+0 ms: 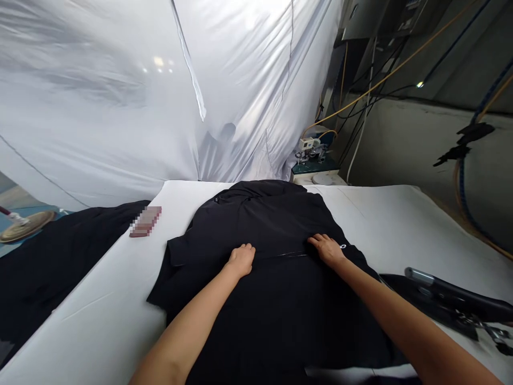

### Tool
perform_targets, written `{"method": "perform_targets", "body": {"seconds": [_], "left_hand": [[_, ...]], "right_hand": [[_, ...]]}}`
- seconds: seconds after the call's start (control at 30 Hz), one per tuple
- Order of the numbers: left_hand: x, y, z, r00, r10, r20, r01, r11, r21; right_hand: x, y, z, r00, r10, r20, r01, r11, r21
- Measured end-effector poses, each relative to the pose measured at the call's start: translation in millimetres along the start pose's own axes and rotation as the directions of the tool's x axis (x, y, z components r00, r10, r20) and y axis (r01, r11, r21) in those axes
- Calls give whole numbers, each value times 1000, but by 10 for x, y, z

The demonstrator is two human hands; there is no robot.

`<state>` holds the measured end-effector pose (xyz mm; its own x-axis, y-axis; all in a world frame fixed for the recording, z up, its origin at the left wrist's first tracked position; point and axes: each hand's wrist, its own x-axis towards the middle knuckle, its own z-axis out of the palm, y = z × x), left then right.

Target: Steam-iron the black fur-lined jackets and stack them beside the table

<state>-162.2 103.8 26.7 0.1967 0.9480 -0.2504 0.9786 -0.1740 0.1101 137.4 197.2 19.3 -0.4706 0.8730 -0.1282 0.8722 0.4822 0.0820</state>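
A black jacket point(276, 310) lies spread over the white-covered table, its upper part bunched at the far side. A zipper line runs across its middle, with a small pale zipper pull point(342, 246) near the right end. My left hand point(241, 260) is closed on the cloth just left of the zipper line, its fingertips partly hidden. Near the other end of that line, my right hand point(327, 249) has its fingers bent together and pressed into the fabric. Folded cloth sticks out beyond my left hand.
A black steam iron point(460, 299) rests at the right. A blurred reddish item point(146, 222) lies at the table's point(96, 315) left edge, beside dark fabric point(60, 267) hanging lower down. A white sheet point(120, 107) hangs behind; cables point(401, 64) dangle at the right.
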Motion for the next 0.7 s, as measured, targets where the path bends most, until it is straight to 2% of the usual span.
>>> {"method": "perform_targets", "body": {"seconds": [0.13, 0.23, 0.37, 0.5, 0.57, 0.7], "left_hand": [[-72, -53, 63, 996, 47, -76, -48, 999, -8], [-164, -94, 106, 991, 62, -123, -62, 998, 3], [-244, 45, 161, 993, -107, -40, 104, 992, -66], [-353, 205, 383, 950, -307, -57, 298, 946, -128], [-442, 170, 538, 929, -362, -83, 351, 928, -123], [-605, -45, 750, 868, -474, -148, 464, 881, -94]], "right_hand": [[-23, 96, -104, 999, -4, -53, 2, 999, -38], [-158, 146, -82, 994, 39, -98, -43, 998, -43], [-388, 83, 140, 979, 206, -8, -206, 977, -47], [-521, -88, 366, 917, 399, 10, -398, 916, -55], [-543, -169, 428, 915, 402, -32, -403, 913, -56], [-551, -303, 480, 919, 382, -101, -389, 919, -58]]}}
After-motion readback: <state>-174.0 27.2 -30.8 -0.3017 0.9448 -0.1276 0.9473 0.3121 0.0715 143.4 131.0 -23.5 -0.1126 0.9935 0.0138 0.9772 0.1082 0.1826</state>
